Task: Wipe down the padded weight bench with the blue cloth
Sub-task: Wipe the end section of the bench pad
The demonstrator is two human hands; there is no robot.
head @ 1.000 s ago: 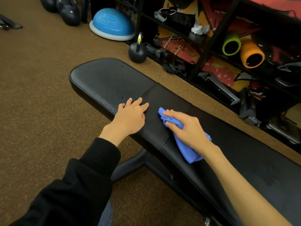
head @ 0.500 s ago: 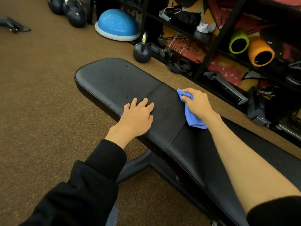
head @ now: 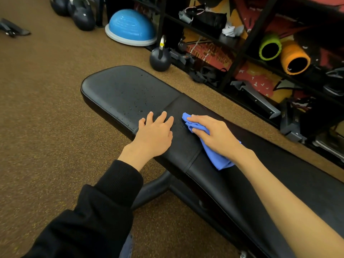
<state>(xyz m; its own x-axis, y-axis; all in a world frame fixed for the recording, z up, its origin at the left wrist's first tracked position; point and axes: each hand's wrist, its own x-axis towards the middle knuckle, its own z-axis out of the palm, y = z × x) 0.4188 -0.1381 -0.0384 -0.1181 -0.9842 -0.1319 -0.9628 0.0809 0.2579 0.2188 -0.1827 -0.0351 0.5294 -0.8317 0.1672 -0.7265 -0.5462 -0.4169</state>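
Observation:
The black padded bench [head: 119,90] runs from upper left to lower right across the brown floor. Small droplets dot its seat pad near the seam. My left hand [head: 154,135] lies flat on the near edge of the pad, fingers spread. Just right of it, my right hand [head: 216,135] holds the bunched blue cloth [head: 217,157] down on the pad beside the seam. One cloth corner sticks out past my fingertips and the rest trails under my wrist.
A black kettlebell [head: 160,59] stands on the floor just beyond the bench. A blue half-ball trainer [head: 130,27] and more kettlebells [head: 81,14] sit further back. A black rack [head: 240,51] with green and orange foam rollers [head: 296,58] lines the right side.
My right hand has dragged the cloth from the pad's far edge back toward me, ending close to my left hand. The left hand has stayed flat in place.

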